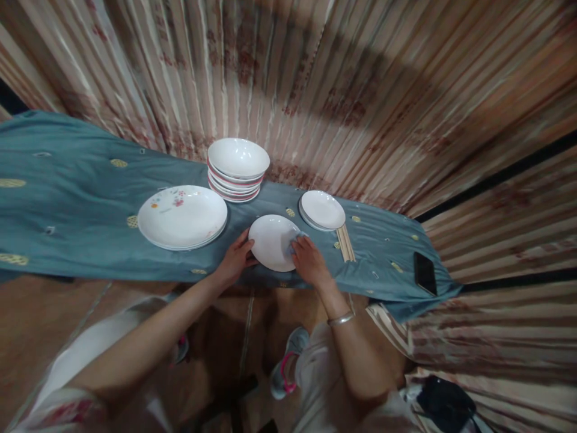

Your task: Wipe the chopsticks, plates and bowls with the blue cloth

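Note:
A small white plate is near the table's front edge, right in front of me. At its left rim, my left hand grips the edge, thumb on top and fingers curled below. My right hand is closed over the plate's right side. Beneath its fingertips a bit of pale blue cloth shows, pressed against the white surface; most of it is hidden by the fingers. Beyond my right hand stands a stack of small white plates, with wooden chopsticks lying beside it.
Large oval plates with a flower pattern are stacked at left. Behind them rises a pile of white bowls with red bands. A black phone lies at the right end of the green tablecloth. A pleated curtain hangs behind.

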Demonstrator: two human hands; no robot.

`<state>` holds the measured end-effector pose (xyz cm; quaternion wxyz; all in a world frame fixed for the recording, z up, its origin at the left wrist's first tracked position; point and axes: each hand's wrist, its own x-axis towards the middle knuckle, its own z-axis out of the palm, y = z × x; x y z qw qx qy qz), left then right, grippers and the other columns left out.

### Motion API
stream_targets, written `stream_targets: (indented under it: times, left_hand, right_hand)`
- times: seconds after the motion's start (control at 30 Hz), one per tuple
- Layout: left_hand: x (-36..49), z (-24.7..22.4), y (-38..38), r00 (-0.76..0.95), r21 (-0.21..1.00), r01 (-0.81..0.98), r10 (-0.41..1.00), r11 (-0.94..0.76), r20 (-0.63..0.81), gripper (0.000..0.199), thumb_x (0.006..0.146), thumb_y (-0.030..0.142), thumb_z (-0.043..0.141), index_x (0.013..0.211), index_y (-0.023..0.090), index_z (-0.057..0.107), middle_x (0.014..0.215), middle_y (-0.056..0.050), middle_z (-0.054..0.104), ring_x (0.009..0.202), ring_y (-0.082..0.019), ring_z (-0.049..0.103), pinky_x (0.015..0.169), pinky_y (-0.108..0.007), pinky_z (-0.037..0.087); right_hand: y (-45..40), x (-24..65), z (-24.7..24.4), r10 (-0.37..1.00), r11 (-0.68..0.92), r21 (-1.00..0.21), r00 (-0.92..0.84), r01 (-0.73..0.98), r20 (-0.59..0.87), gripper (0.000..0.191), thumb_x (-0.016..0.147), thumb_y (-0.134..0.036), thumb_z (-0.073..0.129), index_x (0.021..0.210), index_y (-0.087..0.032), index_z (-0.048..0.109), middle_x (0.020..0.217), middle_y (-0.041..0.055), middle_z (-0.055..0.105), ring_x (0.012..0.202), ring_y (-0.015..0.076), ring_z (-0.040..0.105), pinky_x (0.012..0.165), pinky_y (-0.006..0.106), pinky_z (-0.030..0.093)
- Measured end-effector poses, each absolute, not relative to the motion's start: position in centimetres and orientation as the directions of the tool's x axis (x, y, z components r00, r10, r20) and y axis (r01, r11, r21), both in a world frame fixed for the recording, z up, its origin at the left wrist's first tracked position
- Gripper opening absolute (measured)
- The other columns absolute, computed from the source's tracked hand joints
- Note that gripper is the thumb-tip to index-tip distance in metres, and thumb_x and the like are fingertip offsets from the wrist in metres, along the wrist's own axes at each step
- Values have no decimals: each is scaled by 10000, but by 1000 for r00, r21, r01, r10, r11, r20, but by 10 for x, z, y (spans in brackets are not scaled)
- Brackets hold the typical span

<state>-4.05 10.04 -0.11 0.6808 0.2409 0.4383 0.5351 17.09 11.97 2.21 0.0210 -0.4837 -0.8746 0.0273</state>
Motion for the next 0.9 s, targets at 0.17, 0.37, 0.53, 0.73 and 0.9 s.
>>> stream_targets:
  times: [0.17, 0.37, 0.53, 0.73, 0.9]
  left_hand:
    - [-39, -1, 103, -55, 902, -364, 961, 233, -270, 569, 778, 278, 631, 1337, 267, 524, 1310, -62, 586, 1092, -267, 592, 812, -396, 561]
    - [-46, -1, 111, -118, 1000, -19, 993, -3, 1, 397, 759, 226, 619, 1153, 208, 664, 1286, -55, 615, 1268, -251, 467, 1131, -398, 263]
    - [-49, -6, 112, -143, 997, 80, 990, 17, -5, 408, 726, 233, 645, 1134, 228, 654, 1285, -70, 609, 1296, -286, 432, 1143, -424, 212]
    - [-47, -10, 97, -153, 926, 376, 983, -40, 105, 626, 773, 338, 626, 1364, 205, 469, 1513, -112, 356, 1430, -306, 201, 1162, -463, 127]
    - [-44, -6, 79, 287, 661, 620, 906, -423, 310, 555, 690, 371, 737, 1220, 250, 625, 1462, -139, 435, 1433, -377, 152, 1118, -610, 36]
  right_hand:
    - [95, 165, 35, 853, 514, -106, -520, 851, -48, 350, 927, -150, 378, 1175, -88, 618, 1217, 163, 627, 1212, 239, 522, 1098, 408, 343]
    - [72, 149, 50, 876, 445, -217, -473, 869, -94, 283, 943, -196, 398, 1018, -135, 664, 1032, 125, 690, 1013, 228, 621, 897, 328, 449]
    - [77, 149, 51, 875, 410, -511, -483, 756, -13, 258, 935, -259, 442, 799, -174, 645, 770, 21, 664, 752, 149, 596, 694, 231, 406]
    - [97, 169, 43, 940, 233, -828, -338, 510, 56, 305, 873, -336, 455, 655, -164, 581, 571, -48, 462, 569, 98, 427, 532, 202, 286]
    - [103, 188, 36, 978, 118, -902, -206, 416, 33, 320, 832, -402, 473, 753, -147, 650, 594, -39, 494, 592, 107, 441, 539, 206, 301]
